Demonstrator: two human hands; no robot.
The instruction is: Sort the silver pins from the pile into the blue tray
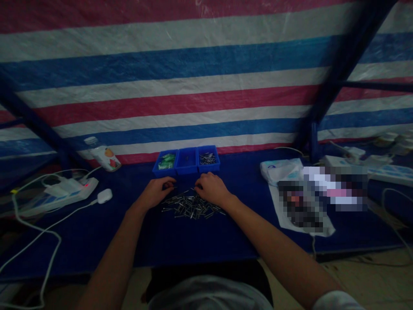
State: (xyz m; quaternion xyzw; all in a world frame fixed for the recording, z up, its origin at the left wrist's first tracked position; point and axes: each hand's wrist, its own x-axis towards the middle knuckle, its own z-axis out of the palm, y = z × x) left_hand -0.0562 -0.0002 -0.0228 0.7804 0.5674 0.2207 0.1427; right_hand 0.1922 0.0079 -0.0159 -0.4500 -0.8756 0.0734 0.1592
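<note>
A heap of several small metal pins [190,207] lies on the dark blue table [180,241]. My left hand [157,190] rests at the heap's left edge with its fingers curled; what it pinches is too small to make out. At the heap's upper right edge sits my right hand [211,188], fingers bent down onto the pins. Just behind both hands stand three joined blue bins [186,162]: the left one holds green pieces, the middle looks nearly bare, the right one holds metal pins.
A power strip [69,189] with white cables and a white plug [104,196] lies at the left, beside a tipped bottle [103,156]. White bags and blurred items [303,193] lie at the right. A striped tarp hangs behind, with dark blue frame posts [311,137].
</note>
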